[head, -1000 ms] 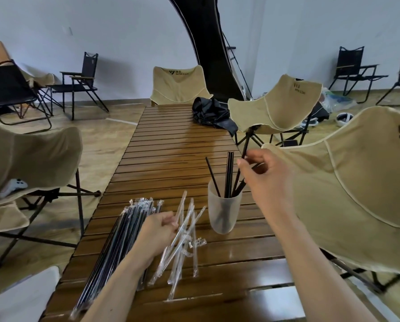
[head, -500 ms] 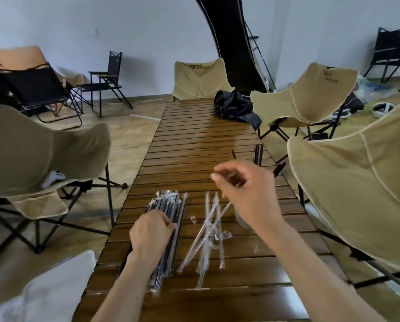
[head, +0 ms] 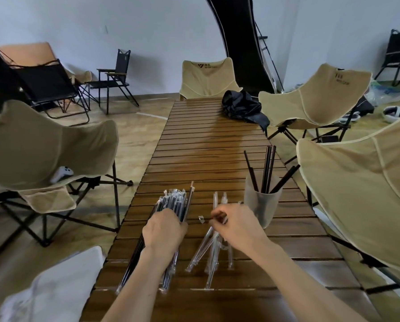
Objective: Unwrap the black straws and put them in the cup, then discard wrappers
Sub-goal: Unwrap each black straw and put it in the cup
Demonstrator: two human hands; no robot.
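Note:
A bundle of wrapped black straws (head: 171,201) lies on the wooden slat table (head: 206,147) at the near left. My left hand (head: 164,231) rests on the bundle, its fingers curled round one wrapped straw (head: 190,196) that sticks out apart from the rest. To the right, several empty clear wrappers (head: 208,254) lie in a loose pile. My right hand (head: 237,226) hovers over them with loosely curled fingers, and I see nothing in it. A translucent cup (head: 261,208) stands just right of that hand, with several bare black straws (head: 267,170) in it.
A black crumpled bag (head: 240,108) lies at the table's far right end. Beige folding chairs stand close on the left (head: 43,145) and right (head: 357,194), another at the far end (head: 206,77). A white cloth (head: 55,287) lies at the near left.
My right hand has left the cup, where it set a straw, and come back down over the wrappers. My left hand has stayed on the bundle. The view has shifted right.

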